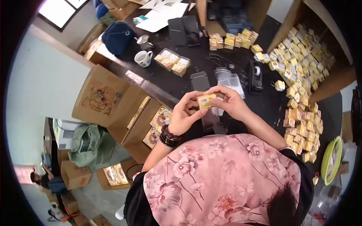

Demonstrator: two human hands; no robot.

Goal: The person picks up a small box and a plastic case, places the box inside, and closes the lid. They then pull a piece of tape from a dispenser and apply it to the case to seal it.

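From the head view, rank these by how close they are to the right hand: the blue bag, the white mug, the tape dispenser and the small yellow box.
1. small yellow box: held between the right hand and the left hand.
2. tape dispenser: just beyond, slightly to the right.
3. white mug: well off to the left.
4. blue bag: farthest, beyond the mug at far left.

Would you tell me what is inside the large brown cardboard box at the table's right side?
Many small yellow cartons lie heaped in the large brown cardboard box; its bottom and any lower layers are covered.
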